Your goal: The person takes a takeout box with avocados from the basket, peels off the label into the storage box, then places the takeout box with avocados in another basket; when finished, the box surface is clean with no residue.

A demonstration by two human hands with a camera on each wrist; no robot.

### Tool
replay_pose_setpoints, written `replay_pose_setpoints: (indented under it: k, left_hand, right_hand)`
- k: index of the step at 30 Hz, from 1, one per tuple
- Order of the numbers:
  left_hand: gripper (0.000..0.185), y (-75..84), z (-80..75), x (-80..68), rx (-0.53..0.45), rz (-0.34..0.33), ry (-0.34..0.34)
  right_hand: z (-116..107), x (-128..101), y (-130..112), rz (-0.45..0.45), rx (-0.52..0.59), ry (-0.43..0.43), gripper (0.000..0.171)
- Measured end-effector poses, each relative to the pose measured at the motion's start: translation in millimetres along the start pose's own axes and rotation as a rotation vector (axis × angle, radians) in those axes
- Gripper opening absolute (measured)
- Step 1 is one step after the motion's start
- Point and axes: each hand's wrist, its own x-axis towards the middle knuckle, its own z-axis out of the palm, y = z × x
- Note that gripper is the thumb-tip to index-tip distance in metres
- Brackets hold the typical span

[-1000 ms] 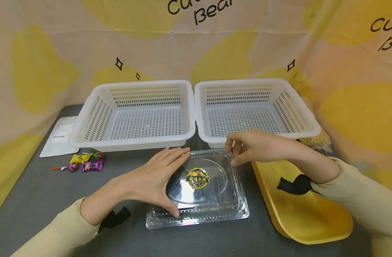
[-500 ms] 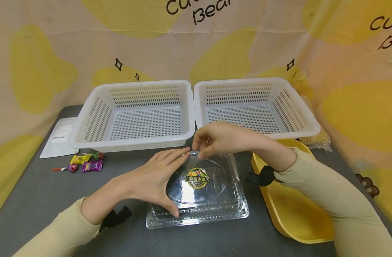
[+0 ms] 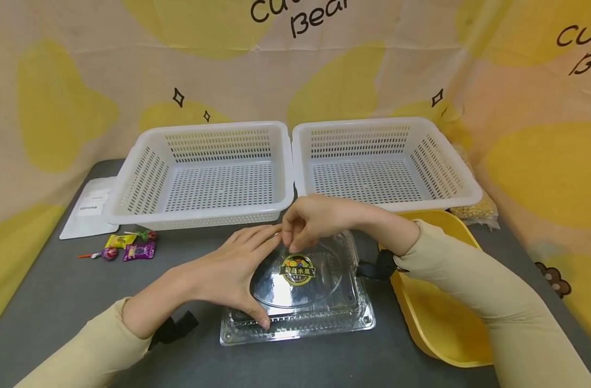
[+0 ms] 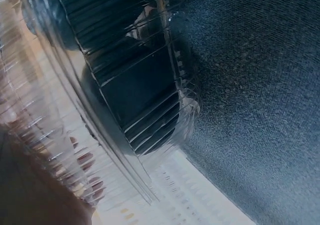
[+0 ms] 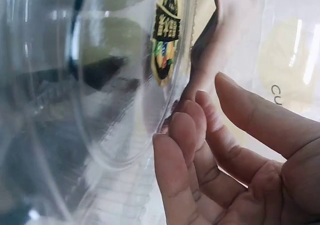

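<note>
A clear plastic fruit box point(image 3: 319, 302) with a closed lid lies on the dark table, a round fruit sticker point(image 3: 297, 269) on its top. My left hand point(image 3: 232, 272) rests over its left side, fingers stretched toward the back and thumb near the front edge. My right hand point(image 3: 307, 218) is over the back rim, beside the left fingertips. In the right wrist view its fingers point(image 5: 172, 160) are loosely bent close to the lid, with the thumb apart and nothing seen between. The left wrist view shows the box's ribbed clear wall point(image 4: 140, 100) close up.
Two white perforated baskets point(image 3: 198, 215) point(image 3: 387, 203) stand behind the box. To the right is a yellow tray point(image 3: 436, 307), partly under the right arm. Several wrapped candies point(image 3: 140, 250) and a white packet point(image 3: 89, 210) lie at left. A bag of yellow grains point(image 3: 477, 210) sits back right.
My right hand has moved left along the box's back rim from its back right corner, then slightly down over the lid. The left hand and the box have stayed in place.
</note>
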Motion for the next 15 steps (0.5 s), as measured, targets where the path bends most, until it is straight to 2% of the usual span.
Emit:
replay_pose_setpoints:
  k: [6, 15]
  left_hand:
    - [0.14, 0.1, -1.4, -1.1, -0.019, -0.015, -0.023]
    - [0.138, -0.2, -1.1, -0.3, -0.02, -0.01, -0.021]
  right_hand:
    - [1.0, 2.9, 5.4, -0.003, 0.004, -0.066, 0.013]
    - [4.3, 8.6, 9.3, 0.004, -0.082, -0.055, 0.017]
